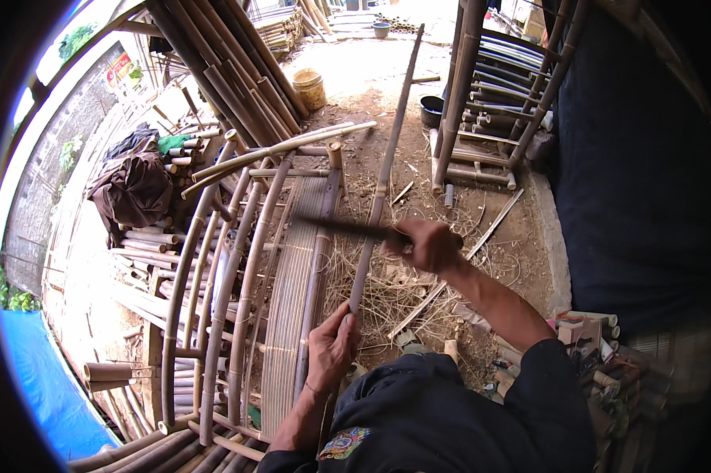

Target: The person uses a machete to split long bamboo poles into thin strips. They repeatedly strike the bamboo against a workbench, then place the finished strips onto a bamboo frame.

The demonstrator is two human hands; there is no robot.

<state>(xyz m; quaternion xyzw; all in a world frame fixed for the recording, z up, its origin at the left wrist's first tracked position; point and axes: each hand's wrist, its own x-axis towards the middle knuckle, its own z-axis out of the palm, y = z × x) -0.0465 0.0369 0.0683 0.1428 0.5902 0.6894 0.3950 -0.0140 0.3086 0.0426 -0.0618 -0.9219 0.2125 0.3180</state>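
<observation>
Nearby, the left hand [332, 347] has its grip closed around the near part of a long bamboo strip [387, 158], beside the right edge of a slatted bamboo seat [287, 307]. Just beyond, the right hand [430, 246] grips a knife [339, 227], its blurred blade crossing the strip. Shavings [387, 276] litter the floor [355, 110] below; a yellow bucket [309, 91] stands toward the floor's far left edge.

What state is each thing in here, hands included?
Left hand, closed on the bamboo strip
Right hand, closed around the knife
Bamboo strip, held at its near end
Knife, crosswise to the strip, blade blurred
Bamboo bench, slatted, poles across its far end
Yellow bucket, upright
Brown cloth, rumpled
</observation>
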